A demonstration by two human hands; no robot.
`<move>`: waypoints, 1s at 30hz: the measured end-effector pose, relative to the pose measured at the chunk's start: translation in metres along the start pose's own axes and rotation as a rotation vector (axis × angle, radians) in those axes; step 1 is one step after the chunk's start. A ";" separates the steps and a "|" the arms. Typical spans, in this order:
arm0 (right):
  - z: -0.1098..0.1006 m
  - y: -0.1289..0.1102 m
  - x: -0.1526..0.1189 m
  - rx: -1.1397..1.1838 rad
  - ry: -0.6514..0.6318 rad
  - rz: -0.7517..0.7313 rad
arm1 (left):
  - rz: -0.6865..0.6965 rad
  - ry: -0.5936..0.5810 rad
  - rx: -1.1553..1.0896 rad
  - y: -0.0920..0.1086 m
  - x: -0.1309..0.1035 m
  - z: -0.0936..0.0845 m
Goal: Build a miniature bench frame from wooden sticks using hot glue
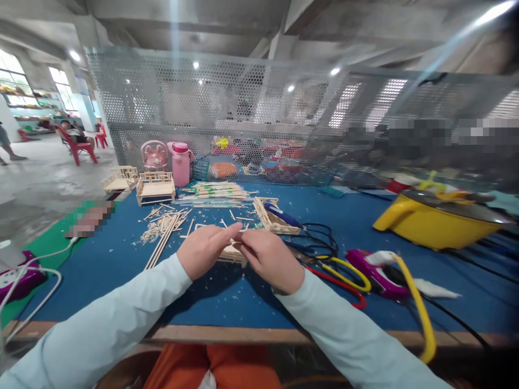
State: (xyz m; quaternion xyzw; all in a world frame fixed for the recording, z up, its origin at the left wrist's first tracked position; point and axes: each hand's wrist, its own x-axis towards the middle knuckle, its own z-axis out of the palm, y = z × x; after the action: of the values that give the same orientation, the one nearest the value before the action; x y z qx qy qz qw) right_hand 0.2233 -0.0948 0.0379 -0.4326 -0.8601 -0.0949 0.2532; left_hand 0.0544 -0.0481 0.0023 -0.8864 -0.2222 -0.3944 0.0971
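At the middle of the bench, my left hand [205, 249] and my right hand [272, 258] meet over a small stick-built wooden model [232, 253]. Both hands have their fingers bent in around it, with the fingertips close together at its top. My hands hide much of the model; its pale slatted front and a short leg show below them. Any small piece between the fingertips is too hidden to make out. Just behind my right hand lies another stick frame [272, 219] with a blue-handled tool [283, 214] resting on it.
Loose sticks [168, 235] and chips lie left, with a stick bundle [219, 190] behind. Two finished-looking stick models [156, 189] stand by a pink bottle [181, 166]. Right are red-and-yellow-handled scissors [348, 275], cables, a purple power strip [375, 276] and a yellow pot [438, 219].
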 end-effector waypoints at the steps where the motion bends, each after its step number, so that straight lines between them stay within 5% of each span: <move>1: 0.003 0.004 0.005 0.029 -0.013 -0.012 | 0.002 0.003 0.004 -0.001 0.001 -0.001; 5: 0.009 0.029 0.011 0.139 0.006 0.097 | -0.124 0.081 -0.073 -0.023 0.010 -0.016; 8: 0.014 0.048 0.006 0.236 0.006 0.275 | -0.687 0.213 -0.250 -0.057 0.012 -0.029; 10: 0.020 0.056 0.004 0.272 -0.042 0.361 | -1.113 0.037 -0.517 -0.078 0.007 -0.030; 12: 0.026 0.059 0.003 0.278 -0.092 0.404 | -1.253 -0.098 -0.632 -0.091 -0.001 -0.025; 17: 0.038 0.056 0.006 0.310 -0.132 0.424 | -1.332 -0.230 -0.817 -0.086 -0.009 -0.007; 30: 0.040 0.056 0.012 0.329 -0.223 0.426 | -1.395 -0.210 -0.984 -0.073 -0.008 0.002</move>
State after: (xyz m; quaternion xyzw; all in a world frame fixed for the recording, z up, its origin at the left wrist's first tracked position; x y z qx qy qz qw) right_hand 0.2472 -0.0370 0.0072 -0.5643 -0.7762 0.1493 0.2382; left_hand 0.0168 0.0145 -0.0047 -0.5203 -0.5277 -0.3315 -0.5839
